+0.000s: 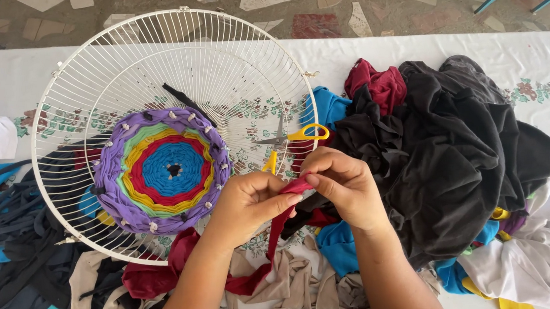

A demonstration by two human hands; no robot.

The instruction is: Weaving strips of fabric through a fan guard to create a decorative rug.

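Observation:
My left hand and my right hand meet in the middle, both pinching one end of a dark red fabric strip that hangs down toward the table's near edge. Just left of them stands a round white wire fan guard, tilted, with a woven disc of purple, green, yellow, red and blue cloth rings around its hub. A black strip sticks out above the disc. Yellow-handled scissors lie behind my hands, partly under the guard's rim.
A big heap of black, maroon and blue cloth lies to the right, with white and yellow pieces beyond. Dark, blue and beige scraps cover the near left. A white flowered tablecloth covers the table; a stone-patterned floor lies behind.

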